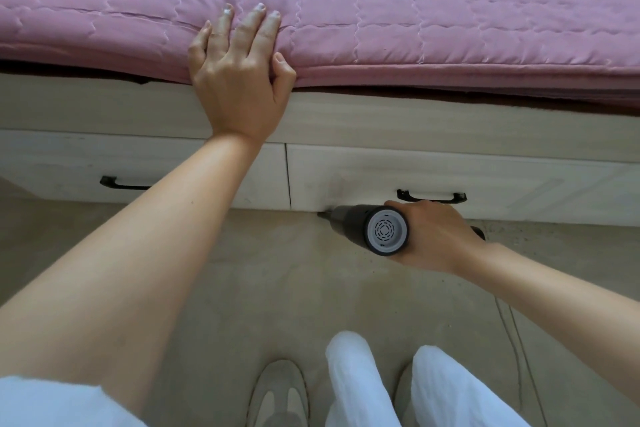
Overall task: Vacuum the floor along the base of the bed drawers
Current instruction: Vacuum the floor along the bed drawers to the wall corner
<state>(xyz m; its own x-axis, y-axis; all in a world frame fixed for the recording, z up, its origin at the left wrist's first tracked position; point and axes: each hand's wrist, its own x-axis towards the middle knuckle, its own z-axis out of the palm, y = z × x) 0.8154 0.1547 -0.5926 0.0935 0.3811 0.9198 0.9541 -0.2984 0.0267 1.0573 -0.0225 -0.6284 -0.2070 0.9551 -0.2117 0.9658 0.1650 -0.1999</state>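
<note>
The handheld vacuum (372, 227) lies low over the floor (277, 270), its nozzle tip touching the base of the right bed drawer (346, 177). The right hand (433, 232) grips its handle. Above the drawers, the left hand (239, 69) presses flat-fingered on the pink quilt (415, 10).

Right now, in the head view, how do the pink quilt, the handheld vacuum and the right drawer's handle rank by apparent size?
1. pink quilt
2. handheld vacuum, though it sits nearer the camera
3. right drawer's handle
</note>
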